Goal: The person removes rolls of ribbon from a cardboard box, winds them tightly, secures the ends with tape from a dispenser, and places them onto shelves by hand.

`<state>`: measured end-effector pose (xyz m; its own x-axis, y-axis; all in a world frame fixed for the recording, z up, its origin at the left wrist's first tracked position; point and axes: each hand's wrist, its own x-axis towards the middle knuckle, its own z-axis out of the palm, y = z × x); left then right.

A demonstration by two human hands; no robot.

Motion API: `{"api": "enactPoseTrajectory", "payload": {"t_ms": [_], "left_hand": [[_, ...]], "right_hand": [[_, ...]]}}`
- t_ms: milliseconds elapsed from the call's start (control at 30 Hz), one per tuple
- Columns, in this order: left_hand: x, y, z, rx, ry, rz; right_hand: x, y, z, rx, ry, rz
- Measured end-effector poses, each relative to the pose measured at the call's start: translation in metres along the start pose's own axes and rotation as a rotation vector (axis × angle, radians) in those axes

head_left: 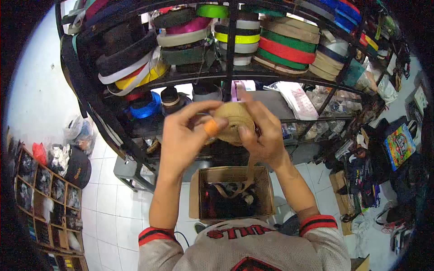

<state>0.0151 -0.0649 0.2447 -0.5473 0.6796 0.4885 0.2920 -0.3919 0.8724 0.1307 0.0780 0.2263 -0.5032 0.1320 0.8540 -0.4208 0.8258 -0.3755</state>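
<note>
Tan webbing roll [235,118] sat at 12 o'clock from the carton [194,198], held between your left hand [181,133] at 9 o'clock and right hand [270,137] at 3. Judged light, pliable, liable to telescope; best grip: opposite rims, thumbs across the coil face.

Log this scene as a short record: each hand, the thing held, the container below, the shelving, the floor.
left hand: on roll, orange wrap on one digit
right hand: on roll's other side
held: tan webbing roll, loose end hanging toward box
container: open cardboard box, webbing inside
shelving: black rack, multicolored strap rolls
floor: white tiles
</note>
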Motion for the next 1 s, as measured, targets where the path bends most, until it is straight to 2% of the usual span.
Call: {"api": "enactPoseTrajectory", "payload": {"t_ms": [67,167,200,300,333,433,467,567,600,700,733,833,867,967,1000], "left_hand": [[-0.001,-0.006,0.002,-0.063,0.031,0.003],[-0.010,-0.020,0.027,-0.233,0.157,-0.080],[-0.011,-0.024,0.028,-0.326,0.118,-0.114],[0.000,-0.022,0.004,-0.142,-0.094,0.047],[0.001,-0.015,0.000,-0.110,-0.163,-0.021],[0.005,-0.009,-0.003,0.188,-0.168,0.074],[0.001,-0.007,0.004,0.250,-0.065,0.007],[-0.006,-0.022,0.025,0.181,0.135,0.204],[-0.010,-0.027,0.032,-0.026,0.184,0.029],[-0.005,-0.029,0.021,0.036,0.046,-0.067],[0.000,-0.027,0.012,0.215,-0.129,0.041],[0.008,-0.013,0.001,0.347,-0.246,-0.062],[0.008,-0.015,0.002,0.237,-0.217,-0.071],[0.000,-0.022,0.026,-0.426,0.017,-0.256],[-0.002,-0.026,0.031,-0.581,0.021,-0.244]], "right_hand": [[-0.003,-0.007,0.007,0.099,0.143,0.239],[-0.007,0.003,0.016,-0.079,0.302,0.084],[-0.008,0.001,0.013,-0.060,0.272,0.085],[-0.003,0.008,-0.009,0.022,-0.085,0.049],[0.002,0.006,-0.013,0.039,-0.202,0.029],[0.002,0.011,-0.010,0.041,-0.209,0.089],[0.002,0.010,-0.008,0.055,-0.153,0.077],[-0.005,0.013,0.004,0.024,0.087,0.056],[-0.007,0.006,0.009,0.075,0.164,0.115],[-0.008,0.012,-0.003,0.002,-0.011,0.143],[-0.007,0.019,-0.007,-0.008,-0.108,0.045],[-0.002,0.017,-0.011,-0.007,-0.180,0.034],[-0.002,0.010,-0.009,-0.014,-0.141,0.081],[-0.007,0.012,0.005,-0.047,0.129,0.070],[-0.012,0.009,0.010,-0.090,0.156,0.124]]}}
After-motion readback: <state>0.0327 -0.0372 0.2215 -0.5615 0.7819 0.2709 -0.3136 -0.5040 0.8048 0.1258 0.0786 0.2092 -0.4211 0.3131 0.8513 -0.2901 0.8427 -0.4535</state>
